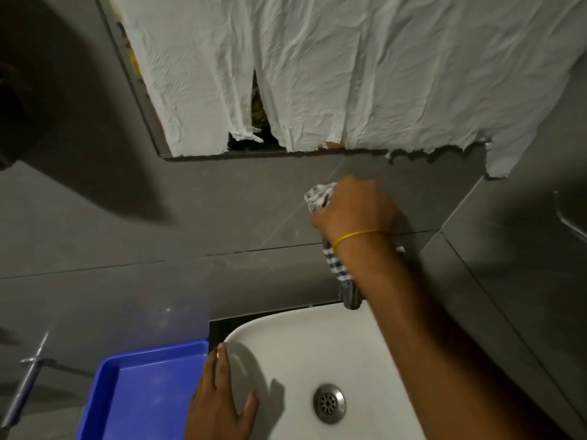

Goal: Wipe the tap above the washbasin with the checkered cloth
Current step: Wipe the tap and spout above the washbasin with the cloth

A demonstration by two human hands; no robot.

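My right hand (352,211) is closed around the checkered cloth (317,196) against the grey tiled wall above the white washbasin (305,341). A yellow band circles that wrist. A blue-and-white end of the cloth hangs below the wrist, down to the basin's back rim. The tap itself is hidden behind my hand, arm and the cloth. My left hand (222,398) lies flat on the basin's left rim, fingers spread, holding nothing.
A blue plastic tray (133,392) sits left of the basin. The basin's metal drain (328,404) is at the bottom. Crumpled white paper (317,74) covers the mirror above. A metal fitting (28,376) sticks out at the lower left. A side wall closes in on the right.
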